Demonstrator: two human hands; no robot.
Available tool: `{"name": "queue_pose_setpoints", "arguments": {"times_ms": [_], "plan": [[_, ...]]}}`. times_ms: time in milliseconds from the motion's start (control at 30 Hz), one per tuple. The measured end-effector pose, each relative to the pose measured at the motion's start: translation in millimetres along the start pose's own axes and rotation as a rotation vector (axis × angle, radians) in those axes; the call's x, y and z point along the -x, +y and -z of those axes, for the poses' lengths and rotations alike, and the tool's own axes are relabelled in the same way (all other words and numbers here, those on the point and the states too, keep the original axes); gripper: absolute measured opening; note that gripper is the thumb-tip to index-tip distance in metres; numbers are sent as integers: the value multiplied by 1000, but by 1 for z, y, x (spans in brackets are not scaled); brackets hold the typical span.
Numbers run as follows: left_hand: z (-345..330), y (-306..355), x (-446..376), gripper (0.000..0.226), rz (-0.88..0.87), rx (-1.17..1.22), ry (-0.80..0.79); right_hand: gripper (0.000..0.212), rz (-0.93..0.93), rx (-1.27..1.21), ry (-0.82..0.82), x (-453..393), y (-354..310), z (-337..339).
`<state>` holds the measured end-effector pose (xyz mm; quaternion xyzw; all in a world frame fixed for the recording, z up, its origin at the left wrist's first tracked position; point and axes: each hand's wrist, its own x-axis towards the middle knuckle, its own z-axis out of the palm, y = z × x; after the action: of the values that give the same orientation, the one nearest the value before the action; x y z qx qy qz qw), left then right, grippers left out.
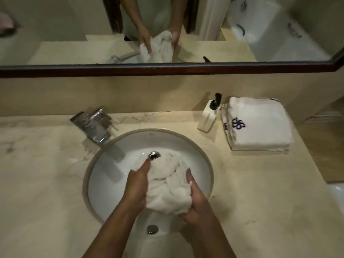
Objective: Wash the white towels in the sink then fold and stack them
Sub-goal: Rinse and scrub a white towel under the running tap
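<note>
A crumpled wet white towel (167,185) lies bunched in the round white sink (197,155), reaching up to the drain (154,155). My left hand (137,185) presses against the towel's left side with its fingers stretched toward the drain. My right hand (195,200) grips the towel's right side, fingers curled into the cloth. A stack of folded white towels (260,127) with a blue embroidered emblem sits on the counter at the right.
A chrome faucet (95,125) stands at the sink's back left. A white soap dispenser (209,114) with a black pump stands next to the folded stack. The marble counter (42,174) surrounds the sink. A dark-framed mirror (167,69) spans the wall behind.
</note>
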<state>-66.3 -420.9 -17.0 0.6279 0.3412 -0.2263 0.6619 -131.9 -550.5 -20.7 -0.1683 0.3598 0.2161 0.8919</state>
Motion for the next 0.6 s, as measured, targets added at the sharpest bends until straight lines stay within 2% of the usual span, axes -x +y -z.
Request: {"name": "queue_pose_setpoints", "arguments": {"times_ms": [67, 100, 133, 167, 233, 267, 300, 367, 433, 500, 600], "plan": [[40, -3, -3, 34, 48, 202, 57, 63, 106, 219, 77, -9, 17, 0], [54, -5, -6, 34, 16, 182, 125, 53, 214, 381, 171, -13, 21, -1], [64, -8, -9, 43, -30, 119, 199, 39, 341, 562, 237, -18, 23, -2], [75, -14, -17, 60, -73, 34, 259, 29, 423, 711, 256, -21, 28, -13], [83, -15, -23, 92, -65, -71, 283, 30, 510, 854, 231, -28, 34, -42], [83, -10, -22, 92, -38, -110, 242, 37, 513, 899, 218, -34, 40, -53], [79, -3, -22, 83, -34, -134, 209, 38, 516, 949, 204, -39, 46, -65], [75, 5, -26, 61, -32, -194, 162, 23, 482, 1083, 166, -57, 66, -81], [74, 5, -36, 51, -59, -321, 100, 16, 454, 1125, 191, -77, 83, -93], [80, 0, -40, 53, -81, -414, 54, 29, 447, 1072, 299, -100, 90, -102], [95, -6, -41, 62, -174, -601, 56, 73, 410, 958, 449, -146, 93, -88]]}}
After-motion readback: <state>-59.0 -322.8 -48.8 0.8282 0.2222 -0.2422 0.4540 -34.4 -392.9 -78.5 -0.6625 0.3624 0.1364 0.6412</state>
